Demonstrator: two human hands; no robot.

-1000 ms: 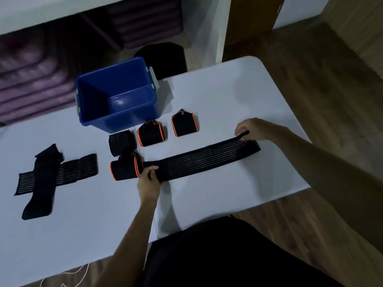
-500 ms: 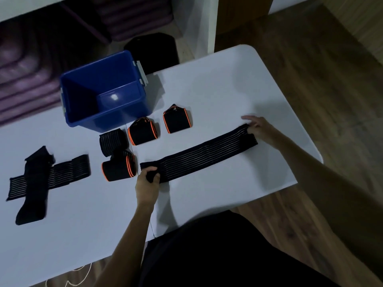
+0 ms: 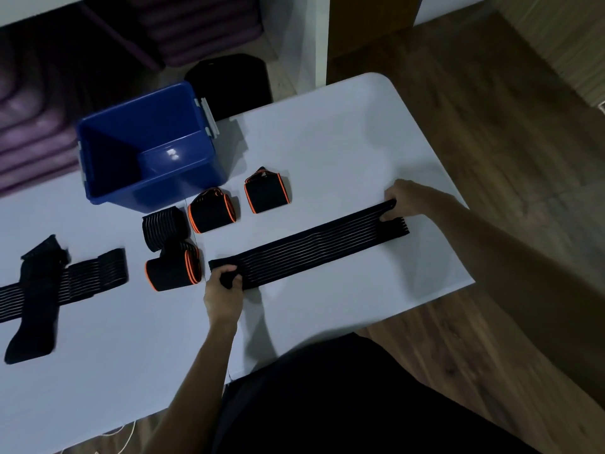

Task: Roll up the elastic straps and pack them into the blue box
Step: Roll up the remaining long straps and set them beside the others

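- My left hand [image 3: 224,294] grips the near-left end of the long strap [image 3: 311,245], fingers curled right round the first fold of it.
- My right hand [image 3: 404,199] pinches the far-right end, thumb on top, holding that end against the table [image 3: 327,136].
- The strap lies flat between my hands, running diagonally from near-left to far-right, black with pale stripes along it.
- The blue box [image 3: 147,149] stands at the far left of the table, open, with no straps in it that I can see; a pale latch sits on its right rim.
- Just in front of the box there are four rolls: a striped roll [image 3: 163,229], an orange-trimmed roll [image 3: 212,209] right of it, another orange-trimmed one [image 3: 266,191] further right and standing apart.
- The fourth roll [image 3: 173,270], orange-edged, lies just left of my left hand, touching the striped roll behind it.
- Well off to the left, two flat straps [image 3: 49,290] lie crossed over each other, one striped, one plain black, running off the left edge of view.
- Beyond the table, a black bag [image 3: 229,81] sits on the floor behind the box.
- My dark lap is at the near edge, wooden floor to the right.
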